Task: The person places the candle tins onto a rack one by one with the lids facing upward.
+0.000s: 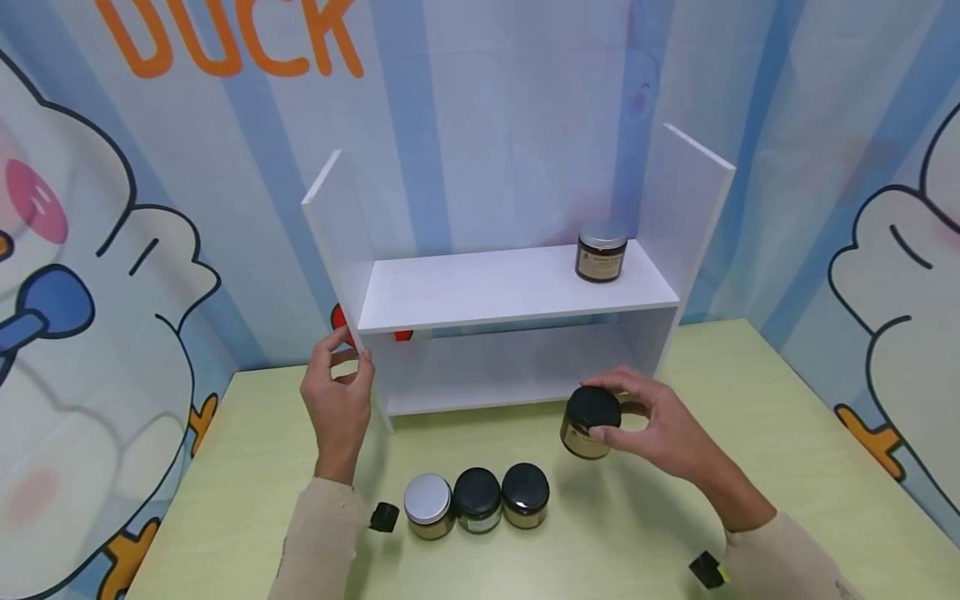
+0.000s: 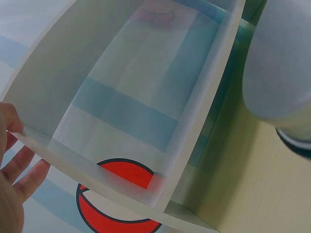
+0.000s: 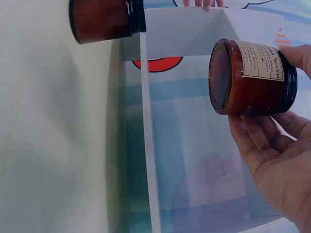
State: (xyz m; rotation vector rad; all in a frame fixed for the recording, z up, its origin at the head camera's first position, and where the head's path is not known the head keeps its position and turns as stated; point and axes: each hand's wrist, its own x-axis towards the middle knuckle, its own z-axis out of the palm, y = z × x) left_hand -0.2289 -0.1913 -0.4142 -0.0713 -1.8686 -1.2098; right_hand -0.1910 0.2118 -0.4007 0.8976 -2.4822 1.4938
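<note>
My right hand (image 1: 663, 429) grips an amber glass jar (image 1: 587, 417) by its black lid end, in front of the white shelf's lower board. The right wrist view shows the paper label on this jar (image 3: 260, 63), with the thumb on one side and curled fingers on the other. My left hand (image 1: 341, 412) pinches the front edge of the left side panel of the white shelf (image 1: 495, 292). In the left wrist view its fingertips (image 2: 34, 177) lie against that panel. Another labelled jar (image 1: 600, 260) with a silver lid stands on the upper board, at the right.
On the pale green table (image 1: 637, 542), three jars stand in a row before the shelf: a silver-lidded jar (image 1: 429, 504) and two with black lids, one mid-row (image 1: 477, 498) and one at right (image 1: 526, 495). A printed cartoon curtain (image 1: 510, 125) hangs behind.
</note>
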